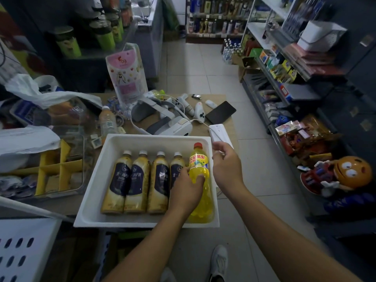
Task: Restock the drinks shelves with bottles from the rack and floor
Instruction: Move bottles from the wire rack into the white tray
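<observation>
A white tray (97, 176) sits on a cluttered counter. Several tea bottles (138, 180) with dark labels and white caps lie side by side in it. At the tray's right end lies a yellow soda bottle (200, 165) with a red cap. My left hand (187, 188) grips the yellow bottle around its middle, fingers and thumb curled over it. My right hand (225, 163) hovers just right of the bottle over the tray's right rim, fingers loosely curled and holding nothing.
Behind the tray lie a white headset (166, 119), controllers, a black phone (220, 114) and a small bottle (107, 122). A clear bin with yellow dividers (59, 169) stands left. Stocked shelves (284, 64) line the right aisle; drinks shelves (215, 19) stand at the back. Tiled floor lies between.
</observation>
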`<state>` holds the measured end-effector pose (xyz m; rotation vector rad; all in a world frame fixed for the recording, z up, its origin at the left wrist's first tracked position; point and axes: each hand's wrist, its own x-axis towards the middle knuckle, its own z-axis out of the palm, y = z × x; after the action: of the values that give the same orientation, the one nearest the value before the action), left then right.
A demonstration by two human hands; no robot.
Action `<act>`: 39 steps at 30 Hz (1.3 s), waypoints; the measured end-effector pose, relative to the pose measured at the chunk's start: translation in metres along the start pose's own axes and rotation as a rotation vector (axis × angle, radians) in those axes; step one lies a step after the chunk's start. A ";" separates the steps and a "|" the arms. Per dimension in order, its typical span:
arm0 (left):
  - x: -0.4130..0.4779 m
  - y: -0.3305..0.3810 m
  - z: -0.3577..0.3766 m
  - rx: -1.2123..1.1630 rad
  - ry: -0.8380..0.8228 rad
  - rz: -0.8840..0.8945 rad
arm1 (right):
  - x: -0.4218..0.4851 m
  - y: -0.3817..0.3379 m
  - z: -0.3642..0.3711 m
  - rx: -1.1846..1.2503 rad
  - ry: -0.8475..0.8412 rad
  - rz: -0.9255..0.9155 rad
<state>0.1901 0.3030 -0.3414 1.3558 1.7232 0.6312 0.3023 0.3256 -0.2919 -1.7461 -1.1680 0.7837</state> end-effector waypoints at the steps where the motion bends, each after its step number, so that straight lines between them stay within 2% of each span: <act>1: -0.002 0.001 0.003 -0.019 0.006 0.010 | 0.000 0.002 0.000 -0.005 -0.010 0.008; 4: -0.003 0.003 0.008 -0.013 0.025 0.023 | 0.001 0.005 0.002 -0.020 -0.059 0.036; 6: 0.001 0.003 0.007 0.008 -0.026 0.014 | 0.001 0.005 0.003 0.006 -0.099 0.039; 9: 0.008 -0.001 -0.002 -0.115 -0.130 -0.065 | 0.003 -0.004 0.007 0.005 -0.113 -0.006; 14: 0.012 -0.013 -0.022 -0.135 -0.112 -0.098 | 0.004 -0.022 0.015 -0.005 -0.149 -0.067; 17: 0.011 -0.011 -0.044 -0.073 -0.081 -0.076 | 0.003 -0.040 0.019 -0.053 -0.219 -0.125; 19: 0.010 -0.008 -0.069 0.068 -0.035 -0.052 | 0.002 -0.056 0.024 -0.138 -0.277 -0.186; 28: -0.009 0.048 -0.218 0.653 0.494 -0.139 | 0.001 -0.160 0.081 -0.578 -0.433 -0.778; 34: -0.069 0.096 -0.267 0.750 0.931 -0.337 | -0.009 -0.230 0.099 -0.602 -0.519 -1.132; 39: -0.131 0.118 -0.278 0.776 1.159 -0.479 | -0.048 -0.271 0.096 -0.482 -0.589 -1.336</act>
<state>0.0271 0.2417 -0.0619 0.9493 3.3586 0.4936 0.0991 0.3605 -0.0863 -0.6394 -2.6074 0.1327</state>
